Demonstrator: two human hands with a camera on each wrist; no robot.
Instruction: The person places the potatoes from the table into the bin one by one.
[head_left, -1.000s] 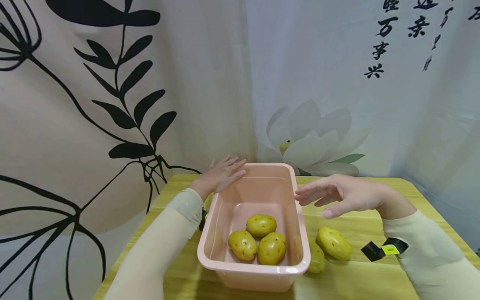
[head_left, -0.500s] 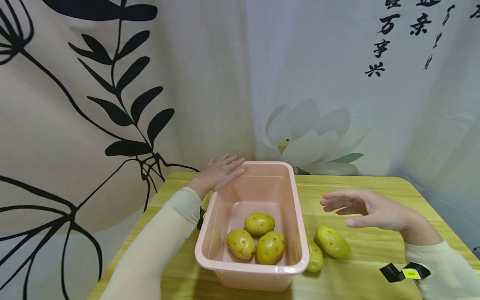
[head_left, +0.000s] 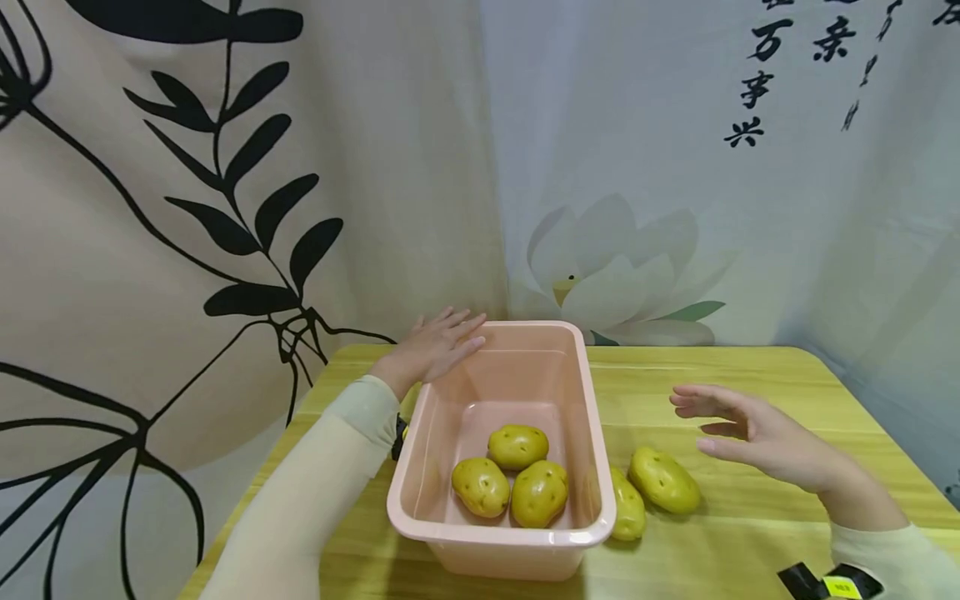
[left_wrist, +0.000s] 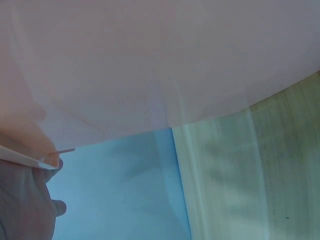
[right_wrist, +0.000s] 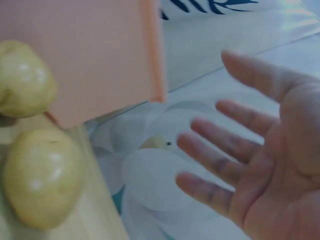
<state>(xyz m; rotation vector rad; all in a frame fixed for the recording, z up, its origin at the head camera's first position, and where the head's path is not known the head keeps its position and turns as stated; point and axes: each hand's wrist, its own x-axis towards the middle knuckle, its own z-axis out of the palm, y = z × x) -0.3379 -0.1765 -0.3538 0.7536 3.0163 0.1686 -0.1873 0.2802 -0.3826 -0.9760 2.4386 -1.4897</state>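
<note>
Item: one pink plastic bin (head_left: 501, 536), upright on a wood-grain table (head_left: 720, 371), its long side running away from the wearer, presumably so that the whole floor lies in sight and in reach. Contents: three potatoes on that floor toward the near end, namely a rear potato (head_left: 519, 447), a front-left potato (head_left: 481, 487) and a front-right potato (head_left: 539, 494), set close together; whether all touch cannot be told. Outside, along the right wall: an inner potato (head_left: 628, 505), partly hidden by the rim, and an outer potato (head_left: 664, 481) just beside it, both on the side handiest for the right hand (head_left: 757, 437). That hand: raised over the table, well apart from the bin, fingers loosely bent, thumb apart, grasping nothing. Left hand (head_left: 435, 346): laid across the rim at the far left corner with fingers extended, resting rather than clenched, probably to steady the bin. Behind: a pale curtain (head_left: 420, 167) printed with dark leaves, a lotus and characters.
</note>
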